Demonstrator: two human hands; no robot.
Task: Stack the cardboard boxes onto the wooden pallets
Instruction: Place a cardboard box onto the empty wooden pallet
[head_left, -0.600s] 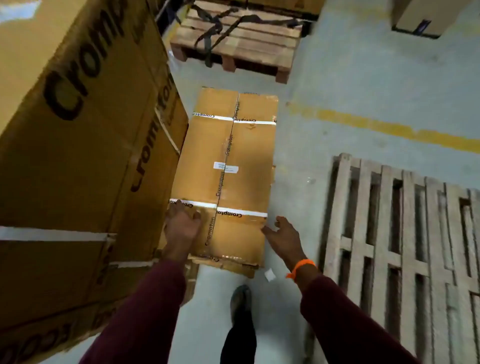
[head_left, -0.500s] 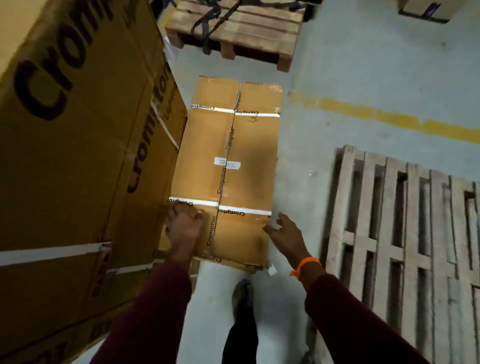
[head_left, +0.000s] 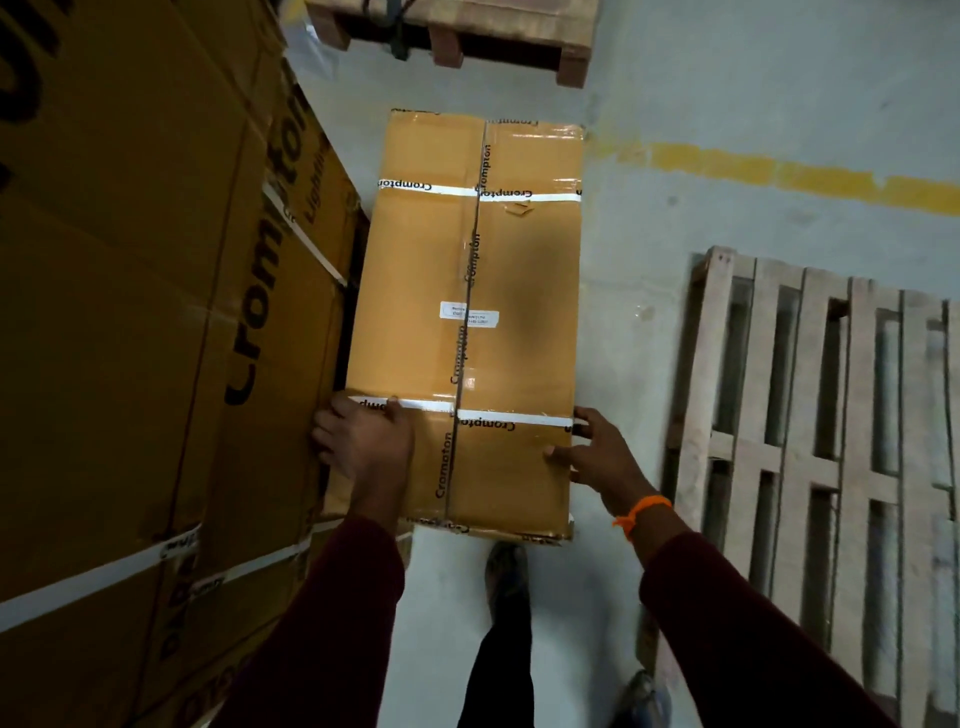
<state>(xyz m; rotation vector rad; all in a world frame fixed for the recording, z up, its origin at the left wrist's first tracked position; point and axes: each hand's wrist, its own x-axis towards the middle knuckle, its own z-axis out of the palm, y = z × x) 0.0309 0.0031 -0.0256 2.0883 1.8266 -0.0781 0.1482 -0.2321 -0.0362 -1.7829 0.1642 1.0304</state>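
1. Long tan cardboard box (head_left: 519, 270) on floor, centre: 1.
2. Big brown cardboard boxes (head_left: 130, 312) stacked at L: several, exact no. can't tell.
3. Wood pallets: 2, i.e. pale wooden pallet (head_left: 519, 31) at top, grey slatted wooden pallet (head_left: 810, 441) at R.
4. Straps across long box: 2, i.e. far white strap (head_left: 524, 197), near white strap (head_left: 509, 417).
5. White paper label (head_left: 469, 314): 1.
6. Yellow painted floor line (head_left: 779, 174): 1.
7. Hands: 2, i.e. left hand (head_left: 363, 447), right hand (head_left: 597, 457).
8. Orange wristband (head_left: 641, 512): 1.
9. Shoes: 2, i.e. dark shoe (head_left: 506, 571), blurred shoe (head_left: 641, 696).

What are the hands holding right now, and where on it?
The cardboard box: the left hand grips its near left edge, the right hand its near right edge, thumb on top.
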